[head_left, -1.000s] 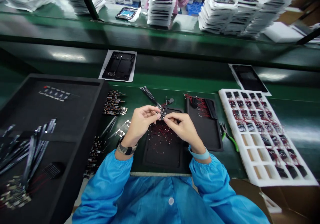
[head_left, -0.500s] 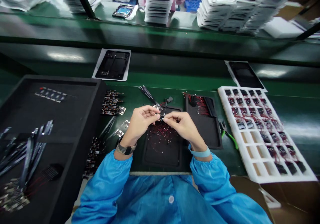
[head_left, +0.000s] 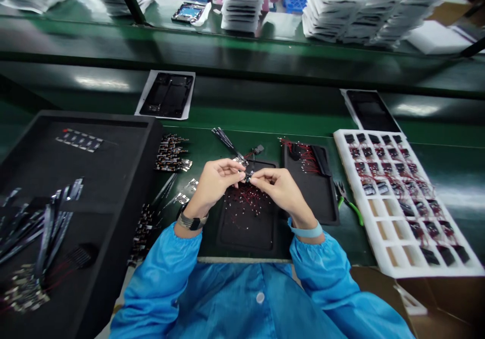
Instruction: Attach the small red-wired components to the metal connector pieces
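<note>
over the green bench point(head_left: 235, 119), a small dark part point(head_left: 247, 176) is being pinched between the fingers point(head_left: 229, 165) of left hand point(head_left: 215, 181) and right hand point(head_left: 281, 189).

Held part point(head_left: 247, 176) above middle tray point(head_left: 246, 237), bin point(head_left: 113, 170) left, pliers point(head_left: 343, 194) right

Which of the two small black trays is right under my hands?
The left small tray, with red wires scattered across its middle; the right tray has its wires at the far end.
</note>
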`<action>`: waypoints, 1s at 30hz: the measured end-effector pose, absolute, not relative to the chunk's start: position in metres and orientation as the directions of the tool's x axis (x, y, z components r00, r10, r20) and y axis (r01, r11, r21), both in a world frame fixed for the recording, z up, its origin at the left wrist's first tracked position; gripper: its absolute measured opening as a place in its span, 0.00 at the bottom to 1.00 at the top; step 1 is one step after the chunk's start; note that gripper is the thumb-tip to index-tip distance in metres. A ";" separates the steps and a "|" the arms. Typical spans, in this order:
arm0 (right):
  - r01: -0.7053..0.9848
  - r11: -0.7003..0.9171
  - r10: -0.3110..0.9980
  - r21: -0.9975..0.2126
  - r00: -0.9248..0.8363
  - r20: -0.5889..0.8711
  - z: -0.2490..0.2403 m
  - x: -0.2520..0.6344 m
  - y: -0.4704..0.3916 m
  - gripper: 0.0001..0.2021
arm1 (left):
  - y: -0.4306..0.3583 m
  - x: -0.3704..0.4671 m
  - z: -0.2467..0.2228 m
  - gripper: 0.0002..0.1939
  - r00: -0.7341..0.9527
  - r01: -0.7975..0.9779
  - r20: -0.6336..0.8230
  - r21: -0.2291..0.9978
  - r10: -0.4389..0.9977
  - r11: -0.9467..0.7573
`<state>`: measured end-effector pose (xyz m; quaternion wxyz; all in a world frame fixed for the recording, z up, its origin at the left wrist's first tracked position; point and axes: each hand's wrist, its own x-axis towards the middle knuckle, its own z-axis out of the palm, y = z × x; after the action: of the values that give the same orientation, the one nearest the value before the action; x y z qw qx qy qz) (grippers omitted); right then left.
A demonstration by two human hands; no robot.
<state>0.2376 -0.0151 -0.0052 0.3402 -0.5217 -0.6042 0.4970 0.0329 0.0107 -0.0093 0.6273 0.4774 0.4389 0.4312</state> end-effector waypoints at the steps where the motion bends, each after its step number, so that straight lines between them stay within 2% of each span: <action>1: 0.280 -0.045 0.967 -0.959 -0.229 -0.112 -0.005 0.238 -0.015 0.15 | 0.012 0.032 -0.010 0.11 0.259 -0.136 -0.152 0.972 0.954 0.192; 8: 0.193 -0.125 0.947 -0.973 -0.270 -0.175 0.001 0.239 -0.016 0.16 | 0.013 0.029 -0.013 0.15 0.356 -0.225 -0.188 0.934 0.915 0.279; 20: 0.187 -0.148 0.936 -0.971 -0.290 -0.199 0.000 0.240 -0.017 0.17 | 0.010 0.030 -0.010 0.14 0.340 -0.204 -0.191 0.941 0.921 0.271; 26: 0.174 -0.110 0.929 -0.979 -0.333 -0.164 -0.004 0.249 -0.013 0.19 | 0.005 0.027 0.009 0.12 0.246 -0.064 -0.158 0.982 0.956 0.179; 30: 0.201 0.010 0.988 -0.980 -0.151 -0.021 -0.007 0.284 -0.010 0.22 | 0.012 0.035 0.052 0.07 0.127 0.191 0.050 0.979 0.991 -0.074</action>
<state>0.2842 -0.0097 -0.0065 0.4058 -0.5096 -0.5834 0.4850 0.0353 0.0116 0.0521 0.4621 0.5914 0.4995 0.4326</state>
